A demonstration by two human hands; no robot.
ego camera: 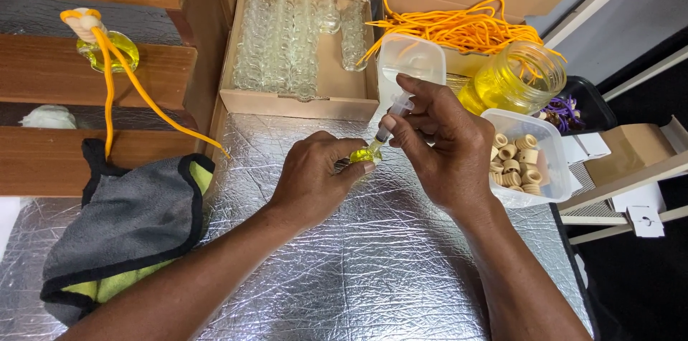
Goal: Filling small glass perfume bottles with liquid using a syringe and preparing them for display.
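Here, my left hand [312, 176] curled knuckles-up, fingers pinched shut on a small glass bottle of yellow liquid [364, 156] above the crinkled silver foil mat [373, 262], my right hand [444, 144] arched over it, fingers clamped on a clear plastic syringe [393, 117], tip angled down into the bottle's mouth.

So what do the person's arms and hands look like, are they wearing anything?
Both arms are bare up to the picture's edge: no sleeves show. The left hand and right hand wear no gloves, and no rings, watch or bracelets can be seen on the fingers or wrists. They are ordinary bare hands with short nails.
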